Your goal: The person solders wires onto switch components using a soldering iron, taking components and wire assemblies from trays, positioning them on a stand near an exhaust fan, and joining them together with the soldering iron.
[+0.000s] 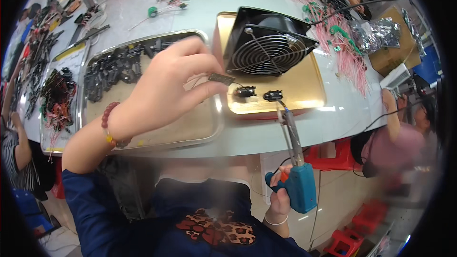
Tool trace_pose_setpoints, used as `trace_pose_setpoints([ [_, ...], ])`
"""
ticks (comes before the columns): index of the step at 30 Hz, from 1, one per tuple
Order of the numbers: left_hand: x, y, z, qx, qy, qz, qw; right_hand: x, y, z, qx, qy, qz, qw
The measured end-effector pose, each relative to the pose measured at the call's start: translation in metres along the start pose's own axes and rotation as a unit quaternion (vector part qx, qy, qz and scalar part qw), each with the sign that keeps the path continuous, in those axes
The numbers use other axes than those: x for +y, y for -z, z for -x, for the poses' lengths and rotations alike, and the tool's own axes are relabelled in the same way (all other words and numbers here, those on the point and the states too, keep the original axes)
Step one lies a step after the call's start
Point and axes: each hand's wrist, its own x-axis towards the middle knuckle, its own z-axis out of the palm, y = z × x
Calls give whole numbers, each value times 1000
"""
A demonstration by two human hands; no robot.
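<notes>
My left hand (183, 74), with a beaded bracelet at the wrist, pinches a small dark circuit board (222, 79) above the near left part of a gold tray (304, 83). Thin wires seem to lead off the board. In my right hand (280, 199) is a teal soldering gun (303, 188), gripped by its handle, its long metal front pointing up to the tray. Its tip lies close to one small black part (273, 95); whether they touch I cannot tell. A second black part (245, 92) sits just left of it, under the board.
A black fan (271, 47) with a wire grille stands in the gold tray. To the left, a metal tray (190, 138) holds many black parts, beside a tray of wired boards (58, 95). Pink wire bundles (340, 33) cover the far right. Other people (392, 145) sit around the table.
</notes>
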Motion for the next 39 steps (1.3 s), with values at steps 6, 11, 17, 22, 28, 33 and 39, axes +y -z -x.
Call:
trace_pose_setpoints([
  [6,7,73,27,107,11,-48,993,20,24,0,23,64,-72,995],
  [11,-1,183,78,306,111,-113,939,19,21,-14,-17,85,-67,994],
  [17,-72,297,151,320,99,-506,795,19,14,-19,4,73,-44,996],
  [22,-122,281,200,160,307,-460,817,18,10,-22,4,67,-47,997],
  [28,-103,215,158,121,260,-526,800,21,19,-19,-7,93,-34,995],
  [33,-74,116,71,67,115,-335,933,20,11,-18,24,84,-38,995],
  [39,-93,45,61,-109,122,-319,933,16,14,-14,5,85,-95,992],
])
